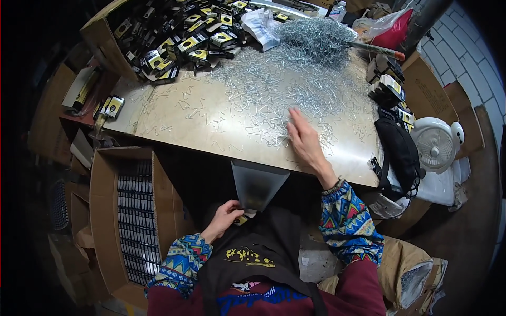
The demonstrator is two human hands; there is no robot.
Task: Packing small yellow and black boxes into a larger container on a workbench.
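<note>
My right hand [304, 141] reaches over the tabletop with its fingers stretched out among loose bent wire pieces [266, 113]. It grips nothing that I can make out. Low at my lap, my left hand [223, 217] is closed on the edge of a small yellow-and-black box [241, 219], which is partly hidden by the fingers. Just beyond that hand, a grey translucent chute [259, 181] hangs from the table's front edge. Farther back on the table rises a dense heap of the same silvery wire pieces [316, 41].
Many small black-and-yellow boxes [192, 42] pile up at the back left. A cardboard carton [97, 205] with rows of dark packs stands on my left. On the right are a black bag [395, 150], a white fan [435, 150] and stacked boxes [387, 89].
</note>
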